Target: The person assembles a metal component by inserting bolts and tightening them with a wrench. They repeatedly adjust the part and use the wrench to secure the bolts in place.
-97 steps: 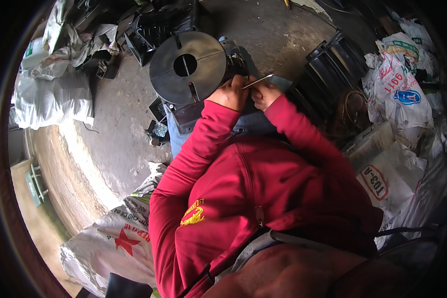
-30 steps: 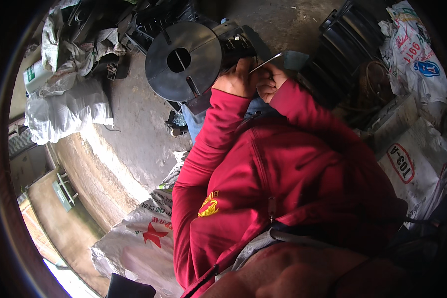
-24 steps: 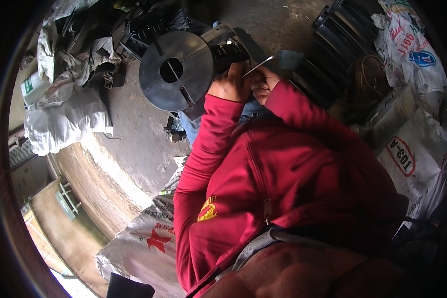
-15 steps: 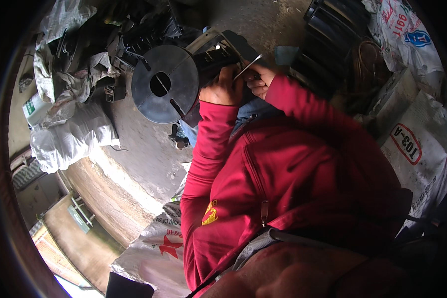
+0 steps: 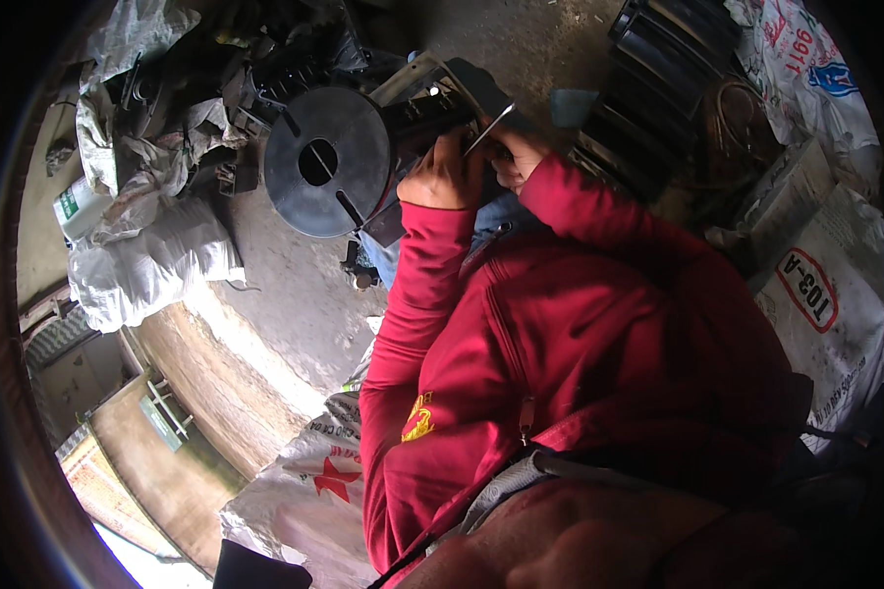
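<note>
A dark grey reel-like assembly lies across my lap. Its round flange (image 5: 293, 175) has a centre hole and narrow slots, and faces left. My left hand (image 5: 440, 180) is closed beside the flange, fingers curled against the black body (image 5: 430, 116) of the assembly. Close by on the right, my right hand (image 5: 517, 157) is also closed, its fingers partly in shadow. Between the two hands a thin, shiny metal strip (image 5: 493, 125) slants up to the right; I cannot tell which hand has it. What lies inside the fingers is hidden.
Black ribbed parts (image 5: 648, 93) are stacked at the upper right, near white printed sacks (image 5: 815, 294). Dark metal parts and crumpled plastic clutter the upper left. A white bundle (image 5: 152, 275) sits at the left, and another printed sack (image 5: 300, 501) lies at my left elbow.
The view has shifted slightly, so the surroundings sit a little farther right. My hands, the flange and the metal strip have barely moved.
</note>
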Motion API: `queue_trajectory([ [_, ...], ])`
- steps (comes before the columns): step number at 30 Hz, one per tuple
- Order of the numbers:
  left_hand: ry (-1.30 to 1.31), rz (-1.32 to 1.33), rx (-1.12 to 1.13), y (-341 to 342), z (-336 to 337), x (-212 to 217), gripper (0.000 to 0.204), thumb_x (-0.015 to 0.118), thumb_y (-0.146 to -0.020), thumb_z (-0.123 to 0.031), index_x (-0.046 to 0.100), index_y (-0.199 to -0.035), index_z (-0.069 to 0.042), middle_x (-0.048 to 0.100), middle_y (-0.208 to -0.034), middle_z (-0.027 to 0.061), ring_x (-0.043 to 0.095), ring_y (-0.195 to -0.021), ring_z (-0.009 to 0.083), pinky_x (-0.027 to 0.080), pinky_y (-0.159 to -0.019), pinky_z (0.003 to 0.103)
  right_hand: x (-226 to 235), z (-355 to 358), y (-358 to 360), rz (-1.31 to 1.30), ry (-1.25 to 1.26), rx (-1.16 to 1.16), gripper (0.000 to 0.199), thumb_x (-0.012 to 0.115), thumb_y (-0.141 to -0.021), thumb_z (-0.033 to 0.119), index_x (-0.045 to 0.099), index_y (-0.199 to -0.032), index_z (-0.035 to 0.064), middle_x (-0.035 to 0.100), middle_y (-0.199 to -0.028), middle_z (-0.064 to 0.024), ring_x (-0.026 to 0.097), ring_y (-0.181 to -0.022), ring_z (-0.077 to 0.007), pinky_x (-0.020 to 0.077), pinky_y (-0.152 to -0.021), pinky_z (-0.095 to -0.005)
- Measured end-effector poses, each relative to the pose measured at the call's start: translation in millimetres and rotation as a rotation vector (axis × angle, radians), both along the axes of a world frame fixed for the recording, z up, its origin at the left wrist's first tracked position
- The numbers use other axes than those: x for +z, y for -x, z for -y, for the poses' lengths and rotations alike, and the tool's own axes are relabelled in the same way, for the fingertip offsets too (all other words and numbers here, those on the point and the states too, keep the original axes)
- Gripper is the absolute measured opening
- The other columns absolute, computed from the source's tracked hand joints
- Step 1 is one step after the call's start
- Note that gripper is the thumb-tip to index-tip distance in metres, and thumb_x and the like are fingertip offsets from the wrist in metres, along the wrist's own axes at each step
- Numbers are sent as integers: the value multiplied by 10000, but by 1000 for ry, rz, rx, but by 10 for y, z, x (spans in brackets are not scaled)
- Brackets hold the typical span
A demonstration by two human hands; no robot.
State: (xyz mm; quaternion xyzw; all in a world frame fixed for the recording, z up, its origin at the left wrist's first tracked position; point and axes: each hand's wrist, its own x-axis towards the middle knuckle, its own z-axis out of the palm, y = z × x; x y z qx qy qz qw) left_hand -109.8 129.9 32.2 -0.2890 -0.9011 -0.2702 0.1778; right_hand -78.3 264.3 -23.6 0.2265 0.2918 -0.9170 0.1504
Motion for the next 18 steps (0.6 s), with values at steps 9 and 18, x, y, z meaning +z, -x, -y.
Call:
queue_trajectory([
  [9,57,52,-51,49,85,21,275,656,-758,-136,641,-1030,-178,675,-797,94,659,-688,304,516,-558,392,-5,-122,67,46,199,100,216,564,-924,313,519,-917,102,511,-699,-10,317,-400,-28,212,-324,-171],
  [18,124,23,44,17,20,33,134,664,-815,-229,651,-933,-167,664,-719,72,646,-592,281,486,-484,375,61,-64,35,60,70,35,252,547,-920,347,531,-950,98,502,-697,-1,328,-411,-23,230,-344,-173],
])
